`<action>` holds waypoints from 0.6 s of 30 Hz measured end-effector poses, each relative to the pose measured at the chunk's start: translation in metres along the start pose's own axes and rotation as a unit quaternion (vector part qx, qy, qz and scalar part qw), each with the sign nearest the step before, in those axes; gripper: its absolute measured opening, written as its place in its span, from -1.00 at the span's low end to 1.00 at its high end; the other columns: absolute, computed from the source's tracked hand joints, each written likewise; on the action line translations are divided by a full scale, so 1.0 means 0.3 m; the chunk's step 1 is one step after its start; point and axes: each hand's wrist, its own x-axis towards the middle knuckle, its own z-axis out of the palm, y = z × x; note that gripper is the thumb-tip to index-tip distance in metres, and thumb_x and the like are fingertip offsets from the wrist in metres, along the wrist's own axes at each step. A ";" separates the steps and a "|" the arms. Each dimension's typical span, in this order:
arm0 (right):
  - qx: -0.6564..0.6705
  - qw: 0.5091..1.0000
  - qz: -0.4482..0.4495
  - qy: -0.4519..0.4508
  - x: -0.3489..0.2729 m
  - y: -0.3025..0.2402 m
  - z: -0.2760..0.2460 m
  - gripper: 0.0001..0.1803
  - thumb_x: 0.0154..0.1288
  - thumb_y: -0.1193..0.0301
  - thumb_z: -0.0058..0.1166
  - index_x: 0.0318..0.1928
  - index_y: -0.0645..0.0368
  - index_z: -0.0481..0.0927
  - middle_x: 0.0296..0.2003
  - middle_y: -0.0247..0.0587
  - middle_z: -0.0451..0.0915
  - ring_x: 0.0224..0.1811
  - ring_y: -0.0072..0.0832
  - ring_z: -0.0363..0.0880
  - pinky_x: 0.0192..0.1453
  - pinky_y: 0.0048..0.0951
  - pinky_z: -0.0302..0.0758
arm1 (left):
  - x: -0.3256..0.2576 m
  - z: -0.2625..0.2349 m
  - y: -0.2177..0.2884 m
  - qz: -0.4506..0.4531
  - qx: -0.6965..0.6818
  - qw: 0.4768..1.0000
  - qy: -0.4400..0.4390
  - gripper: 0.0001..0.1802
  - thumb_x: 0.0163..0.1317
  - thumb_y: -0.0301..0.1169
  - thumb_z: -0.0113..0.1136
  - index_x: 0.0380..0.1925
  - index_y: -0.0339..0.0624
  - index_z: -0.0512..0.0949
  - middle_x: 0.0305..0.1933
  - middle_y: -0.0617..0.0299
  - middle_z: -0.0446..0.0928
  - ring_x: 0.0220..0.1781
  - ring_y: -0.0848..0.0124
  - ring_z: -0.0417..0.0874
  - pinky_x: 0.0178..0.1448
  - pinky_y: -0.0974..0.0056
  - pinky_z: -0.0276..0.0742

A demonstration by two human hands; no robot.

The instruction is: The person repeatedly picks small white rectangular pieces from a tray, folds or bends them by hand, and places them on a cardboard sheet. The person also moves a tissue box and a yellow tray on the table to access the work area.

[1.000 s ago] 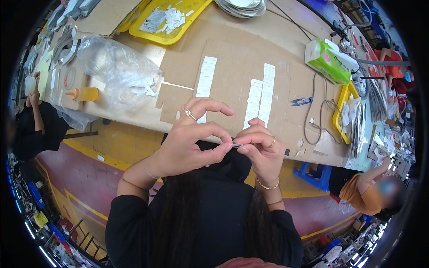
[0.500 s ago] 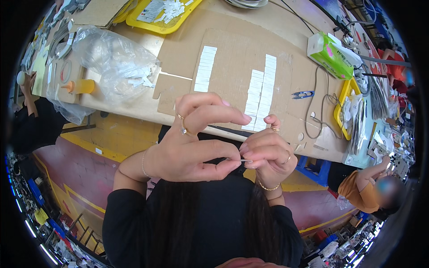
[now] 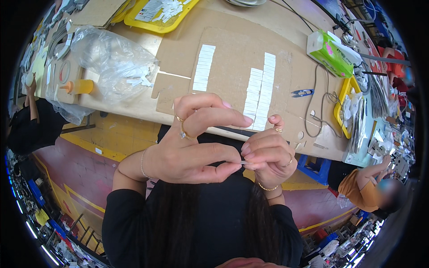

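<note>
My left hand [image 3: 192, 147] and my right hand [image 3: 267, 152] meet close below my face, over my dark top. Both pinch one tiny thin white piece [image 3: 244, 162] between thumb and fingertips; only a sliver of it shows. The left index finger is stretched out above the pinch. Beyond the hands lies a flat cardboard sheet [image 3: 232, 49] with three rows of small white strips: one row [image 3: 203, 67] on the left and two rows [image 3: 261, 91] side by side on the right.
A crumpled clear plastic bag [image 3: 111, 62] and an orange-capped bottle [image 3: 78, 86] lie at the left. A yellow tray of white pieces [image 3: 156, 11] sits at the back. A green tissue box [image 3: 333, 51], blue snips [image 3: 303, 93], a cable and another yellow tray [image 3: 348, 107] are right. Other people sit at both sides.
Both hands have come nearer to the camera and a little lower, still pinching the small white piece; the left index finger has stretched further across.
</note>
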 end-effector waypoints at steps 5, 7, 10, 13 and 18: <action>-0.015 0.999 -0.009 -0.031 0.002 0.025 -0.012 -0.71 0.00 0.24 0.46 -0.27 -0.01 0.68 -0.38 -0.48 0.67 -0.32 -0.59 0.65 0.29 -0.18 0.09 | 0.007 0.002 -0.014 -0.030 -0.006 0.999 -0.025 -0.84 -0.15 -0.39 0.46 -0.53 0.06 0.65 0.13 0.22 0.47 0.17 0.14 0.34 0.26 0.09 0.29; 0.080 0.994 0.068 -0.010 -0.002 0.039 0.002 -0.61 -0.01 0.21 0.46 -0.18 0.08 0.67 -0.34 -0.41 0.68 -0.29 -0.57 0.65 0.28 -0.21 0.13 | 0.010 0.004 -0.032 -0.067 -0.054 0.995 -0.042 -0.86 -0.12 -0.41 0.43 -0.53 0.04 0.64 0.13 0.21 0.48 0.18 0.15 0.36 0.28 0.09 0.25; 0.170 0.972 0.154 0.056 -0.016 0.050 0.021 -0.47 -0.04 0.19 0.46 -0.08 0.19 0.64 -0.28 -0.31 0.69 -0.24 -0.52 0.65 0.24 -0.28 0.21 | 0.009 0.018 -0.052 -0.199 -0.256 0.946 -0.023 -0.93 0.04 -0.46 0.35 -0.47 -0.09 0.62 0.09 0.15 0.45 0.20 0.25 0.38 0.32 0.13 0.19; 0.152 0.970 0.173 0.078 -0.023 0.068 0.018 -0.50 -0.01 0.27 0.45 -0.08 0.25 0.62 -0.26 -0.23 0.68 -0.23 -0.48 0.62 0.17 -0.37 0.28 | 0.002 0.024 -0.075 -0.283 -0.375 0.883 -0.008 -0.94 0.15 -0.47 0.29 -0.42 -0.20 0.59 0.06 0.14 0.42 0.20 0.34 0.38 0.30 0.22 0.22; -0.013 0.984 0.177 0.021 -0.018 0.128 0.014 -0.73 0.10 0.47 0.34 -0.15 0.20 0.64 -0.34 -0.27 0.66 -0.25 -0.50 0.57 0.06 -0.42 0.27 | -0.005 0.020 -0.202 -0.293 -0.292 0.907 0.079 -0.88 0.17 -0.37 0.32 -0.34 -0.18 0.65 0.00 0.19 0.51 0.10 0.43 0.48 0.22 0.30 0.34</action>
